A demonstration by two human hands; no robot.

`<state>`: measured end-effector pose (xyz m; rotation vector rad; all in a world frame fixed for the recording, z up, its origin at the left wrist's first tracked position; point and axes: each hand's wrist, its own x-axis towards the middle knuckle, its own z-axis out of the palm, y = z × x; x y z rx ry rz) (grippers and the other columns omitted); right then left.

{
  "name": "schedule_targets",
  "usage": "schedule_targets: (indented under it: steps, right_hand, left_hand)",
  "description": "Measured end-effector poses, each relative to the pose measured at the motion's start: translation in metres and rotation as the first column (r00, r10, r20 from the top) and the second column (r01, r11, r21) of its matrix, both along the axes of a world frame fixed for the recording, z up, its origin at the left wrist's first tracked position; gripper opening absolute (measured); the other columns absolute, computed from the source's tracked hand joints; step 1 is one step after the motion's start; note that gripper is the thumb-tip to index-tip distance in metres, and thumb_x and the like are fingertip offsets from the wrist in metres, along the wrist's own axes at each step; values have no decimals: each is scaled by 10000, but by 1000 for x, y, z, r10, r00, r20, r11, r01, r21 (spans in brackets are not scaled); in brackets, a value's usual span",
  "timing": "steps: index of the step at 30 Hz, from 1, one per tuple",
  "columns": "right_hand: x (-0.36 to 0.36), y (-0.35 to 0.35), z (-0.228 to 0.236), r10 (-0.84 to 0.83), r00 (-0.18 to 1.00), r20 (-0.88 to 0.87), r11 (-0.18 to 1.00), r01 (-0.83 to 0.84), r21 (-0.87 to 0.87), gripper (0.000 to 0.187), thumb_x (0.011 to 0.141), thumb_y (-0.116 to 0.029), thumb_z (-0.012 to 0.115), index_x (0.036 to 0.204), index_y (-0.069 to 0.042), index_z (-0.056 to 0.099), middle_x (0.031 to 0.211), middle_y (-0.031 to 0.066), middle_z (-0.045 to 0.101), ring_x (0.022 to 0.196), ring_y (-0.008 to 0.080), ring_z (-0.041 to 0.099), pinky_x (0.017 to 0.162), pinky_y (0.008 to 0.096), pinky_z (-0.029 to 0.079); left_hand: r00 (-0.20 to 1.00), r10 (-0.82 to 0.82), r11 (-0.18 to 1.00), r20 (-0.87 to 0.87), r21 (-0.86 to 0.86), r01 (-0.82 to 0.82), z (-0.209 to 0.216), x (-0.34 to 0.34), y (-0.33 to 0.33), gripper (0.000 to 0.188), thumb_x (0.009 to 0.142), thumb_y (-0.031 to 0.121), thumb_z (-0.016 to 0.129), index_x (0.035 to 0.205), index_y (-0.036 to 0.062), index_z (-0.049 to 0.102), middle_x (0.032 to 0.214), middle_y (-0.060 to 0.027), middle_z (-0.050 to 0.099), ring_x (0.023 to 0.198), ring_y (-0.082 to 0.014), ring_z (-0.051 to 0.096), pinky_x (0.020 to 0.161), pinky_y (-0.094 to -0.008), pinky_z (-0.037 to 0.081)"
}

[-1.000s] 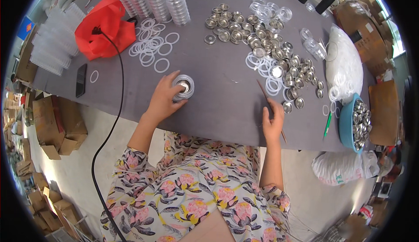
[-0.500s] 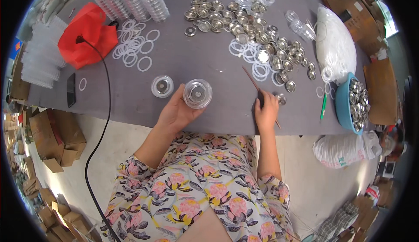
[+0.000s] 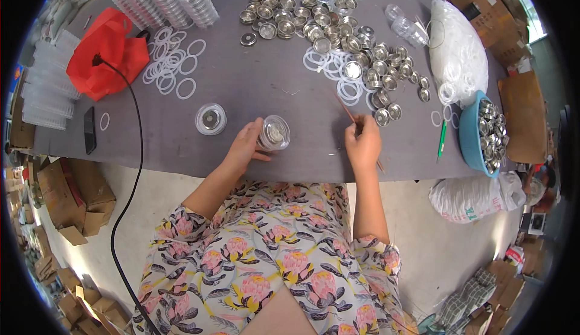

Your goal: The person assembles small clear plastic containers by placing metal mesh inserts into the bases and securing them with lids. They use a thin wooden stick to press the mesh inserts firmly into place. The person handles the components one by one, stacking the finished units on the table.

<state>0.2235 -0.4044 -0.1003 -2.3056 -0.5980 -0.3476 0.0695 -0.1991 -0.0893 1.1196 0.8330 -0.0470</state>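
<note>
Container (image 3: 274, 132) touches left hand (image 3: 243, 146), grip unclear, near table edge (image 3: 308, 177); right hand (image 3: 364, 141) clamps stick (image 3: 349, 114).

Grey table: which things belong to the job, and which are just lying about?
Likely in use:
clear cup in the left hand
brown stick in the right hand
metal caps
white rings

Likely lying about:
black phone
green pen
cardboard box

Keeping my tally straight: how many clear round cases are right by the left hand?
2: one case against the left hand, another case on the grey table, farther left. The hand could hide something small beneath it.
</note>
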Motion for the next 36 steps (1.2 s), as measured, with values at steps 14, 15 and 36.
schedule_targets:
  steps: [14,15,36]
  right_hand:
    - [-24,24,-31,49,995,-81,982,-63,-178,104,776,-172,613,854,-105,597,749,72,620,614,267,601,525,382,465]
    - [-25,25,-32,41,999,-31,978,-47,-205,103,775,-175,614,852,-109,593,749,67,616,619,269,600,523,384,467]
    - [-23,27,-26,87,996,29,989,-83,-121,84,766,-158,627,823,-107,592,734,70,609,601,270,598,511,364,461]
  left_hand:
    - [964,-28,201,266,946,-255,21,-36,58,211,765,39,647,972,38,606,912,-95,563,783,-227,555,693,-309,453]
    - [972,-3,137,233,963,-231,22,-40,70,213,756,39,653,965,38,608,910,-91,563,799,-227,551,700,-313,451]
    - [997,64,30,50,998,-52,-25,-38,166,231,749,138,675,955,40,632,949,-107,599,941,-286,559,818,-378,438]
